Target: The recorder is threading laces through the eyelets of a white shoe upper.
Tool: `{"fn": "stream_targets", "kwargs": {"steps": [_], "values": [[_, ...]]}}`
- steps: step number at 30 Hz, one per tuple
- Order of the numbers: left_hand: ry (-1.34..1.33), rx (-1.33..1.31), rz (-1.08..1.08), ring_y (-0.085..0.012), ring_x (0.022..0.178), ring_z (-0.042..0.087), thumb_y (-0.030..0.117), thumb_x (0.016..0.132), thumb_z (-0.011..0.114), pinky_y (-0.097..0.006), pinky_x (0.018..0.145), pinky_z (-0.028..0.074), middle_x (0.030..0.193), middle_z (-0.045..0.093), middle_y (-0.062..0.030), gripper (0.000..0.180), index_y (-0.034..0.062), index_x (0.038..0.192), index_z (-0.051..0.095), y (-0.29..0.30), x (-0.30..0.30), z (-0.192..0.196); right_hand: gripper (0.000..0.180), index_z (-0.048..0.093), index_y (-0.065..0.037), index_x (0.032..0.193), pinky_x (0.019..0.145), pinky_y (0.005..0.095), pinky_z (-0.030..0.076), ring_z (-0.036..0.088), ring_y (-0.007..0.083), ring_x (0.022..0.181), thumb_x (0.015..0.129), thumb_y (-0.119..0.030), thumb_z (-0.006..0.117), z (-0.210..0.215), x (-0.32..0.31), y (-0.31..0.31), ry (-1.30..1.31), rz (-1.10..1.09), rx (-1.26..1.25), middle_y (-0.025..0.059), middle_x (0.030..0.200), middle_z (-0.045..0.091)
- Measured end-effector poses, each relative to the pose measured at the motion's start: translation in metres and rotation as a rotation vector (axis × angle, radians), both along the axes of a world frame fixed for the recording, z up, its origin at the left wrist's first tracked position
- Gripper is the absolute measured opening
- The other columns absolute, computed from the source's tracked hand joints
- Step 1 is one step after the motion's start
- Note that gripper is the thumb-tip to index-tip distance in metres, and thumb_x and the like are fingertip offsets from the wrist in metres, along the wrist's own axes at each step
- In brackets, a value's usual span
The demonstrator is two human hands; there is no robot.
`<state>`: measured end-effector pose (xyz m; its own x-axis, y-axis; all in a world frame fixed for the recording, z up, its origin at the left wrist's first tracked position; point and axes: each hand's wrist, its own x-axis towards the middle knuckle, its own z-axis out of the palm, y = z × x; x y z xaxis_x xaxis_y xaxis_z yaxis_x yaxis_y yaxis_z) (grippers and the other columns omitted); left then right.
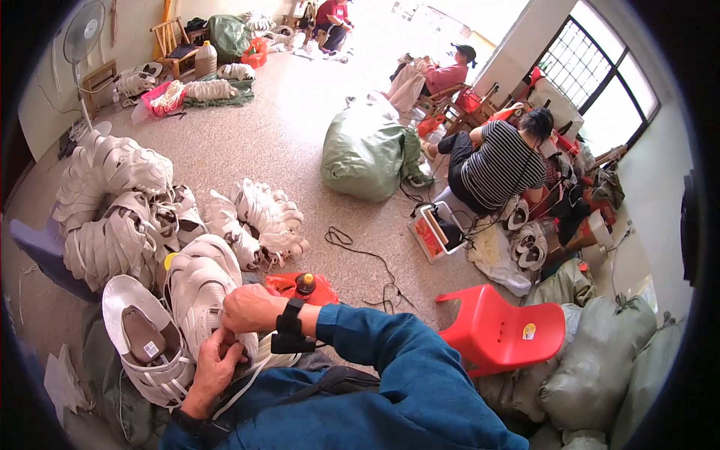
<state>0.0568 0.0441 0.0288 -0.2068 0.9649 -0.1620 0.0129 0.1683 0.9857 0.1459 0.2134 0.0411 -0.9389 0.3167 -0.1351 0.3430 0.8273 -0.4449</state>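
So from the head view, your left hand [216, 367] and right hand [251, 309] are both clamped on a white shoe upper [201, 292] sitting in your lap. Another upper [146, 341] lies just left of it, with a red stool [499, 330] off to your right.

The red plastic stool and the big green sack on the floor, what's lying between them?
In the head view, a black cord snakes over the speckled floor between the red plastic stool and the big green sack; otherwise that stretch is bare.
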Motion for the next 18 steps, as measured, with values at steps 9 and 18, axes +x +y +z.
{"fn": "stream_targets", "kwargs": {"steps": [9,18], "values": [[-0.154,-0.064,0.016,-0.0158,0.08,0.067,0.001,0.092,0.052,-0.027,0.074,0.053,0.097,0.066,-0.0097,0.027,-0.0059,0.118,0.056,-0.01,-0.002,-0.006,0.029,0.076,-0.002,0.079,0.066,0.0451,0.057,0.073,0.0342,0.076,0.077,-0.026,0.061,0.001,-0.015,-0.007,-0.142,0.127,0.185,0.0201,0.081,0.073],[-0.254,-0.084,0.141,-0.0166,0.076,0.069,0.022,0.105,0.047,-0.028,0.074,0.055,0.098,0.068,-0.0092,0.032,-0.0031,0.124,0.055,-0.004,-0.003,-0.001,0.021,0.072,-0.001,0.072,0.06,0.0463,0.055,0.071,0.0355,0.069,0.076,-0.02,0.062,0.01,0.003,-0.01,0.059,0.273,0.196,0.0199,0.072,0.07]]}}
